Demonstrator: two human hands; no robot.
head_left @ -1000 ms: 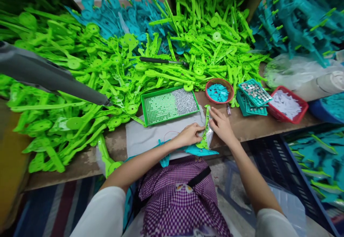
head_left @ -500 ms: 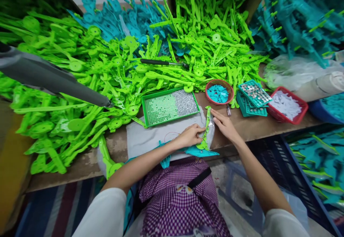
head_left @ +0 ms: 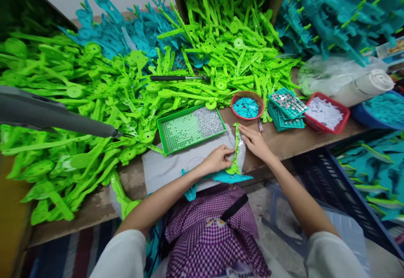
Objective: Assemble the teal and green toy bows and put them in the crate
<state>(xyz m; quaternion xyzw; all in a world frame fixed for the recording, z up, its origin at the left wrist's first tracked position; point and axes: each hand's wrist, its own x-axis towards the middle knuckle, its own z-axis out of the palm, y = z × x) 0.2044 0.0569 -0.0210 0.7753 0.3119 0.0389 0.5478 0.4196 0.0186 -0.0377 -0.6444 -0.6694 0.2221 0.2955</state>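
A long lime-green plastic strip (head_left: 236,149) with holes along it stands nearly lengthwise before me on the cloth. My left hand (head_left: 217,159) is closed, its thumb and fingers pinching the strip near its lower half. At the upper end, my right hand (head_left: 255,142) has its fingers together against the strip's right edge. Clear plastic film (head_left: 241,156) lies along that same side. Beneath the strip's lower end, a teal plastic piece (head_left: 232,178) lies across the cloth edge by my lap, partly covered by my left forearm.
A green perforated tray (head_left: 161,137) holds small metal parts. To its right stand a red basket (head_left: 233,112) of teal pieces, teal trays (head_left: 279,122) with metal discs, and a red bin (head_left: 342,122) of white pieces. A power screwdriver (head_left: 57,114) hangs at left. Lime-green parts (head_left: 94,101) are heaped behind.
My view has shifted slightly, so the tabletop things appear further left. Both hands stay at the green strip, which looks a little more upright.
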